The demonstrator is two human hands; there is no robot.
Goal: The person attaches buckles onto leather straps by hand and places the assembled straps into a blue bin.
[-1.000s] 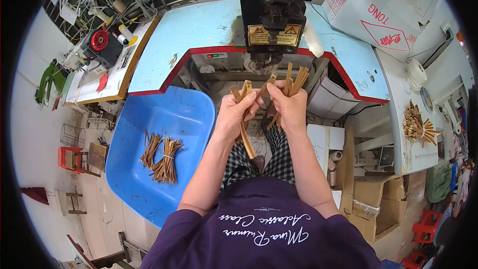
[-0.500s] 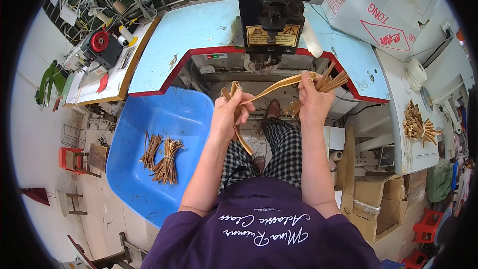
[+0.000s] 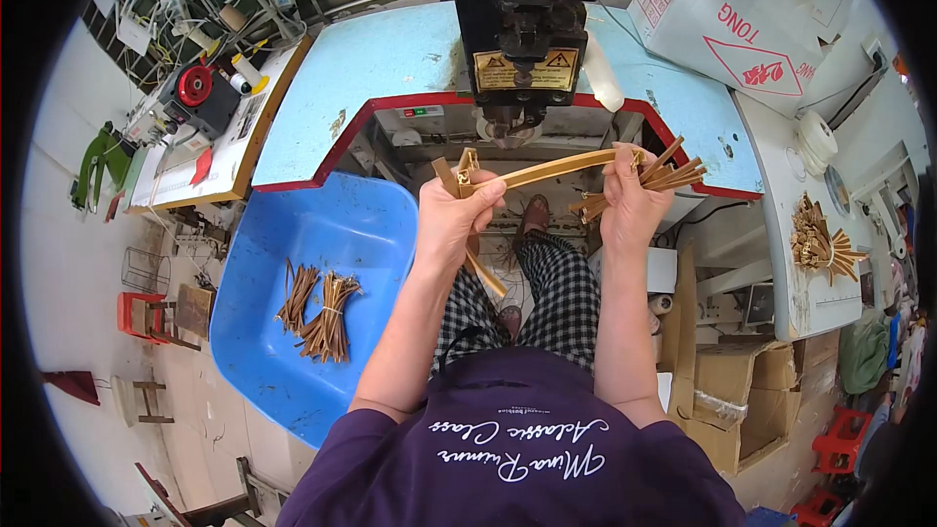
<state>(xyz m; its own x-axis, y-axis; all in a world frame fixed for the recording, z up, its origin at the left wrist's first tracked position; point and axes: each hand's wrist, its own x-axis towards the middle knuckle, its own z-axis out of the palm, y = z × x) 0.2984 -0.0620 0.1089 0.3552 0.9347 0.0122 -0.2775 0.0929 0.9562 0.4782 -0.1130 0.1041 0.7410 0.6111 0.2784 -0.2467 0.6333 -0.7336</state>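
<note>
A tan strap (image 3: 556, 172) stretches between my two hands, in front of the black machine head (image 3: 525, 49). My left hand (image 3: 457, 215) is closed on one end of it, with brown strap pieces sticking up past the thumb and one tail hanging below. My right hand (image 3: 632, 197) grips the other end together with a bundle of brown straps (image 3: 673, 174) that fans out to the right. Metal-coloured bits glint near the left fingers, too small to make out fully. In the blue tub (image 3: 244, 351) at left lie tied bundles of brown straps (image 3: 330, 317).
The blue tabletop (image 3: 361, 54) with a red edge curves round the machine. Another tied strap bundle (image 3: 820, 242) rests on the white side table (image 3: 815, 307) at right. A red-wheeled winding device (image 3: 195, 88) stands at left; an open cardboard box (image 3: 747, 400) sits on the floor.
My right hand has moved slightly right and my left hand has turned, its thumb now along the strap. The strap between them is pulled straighter. The whole view has shifted a little.
</note>
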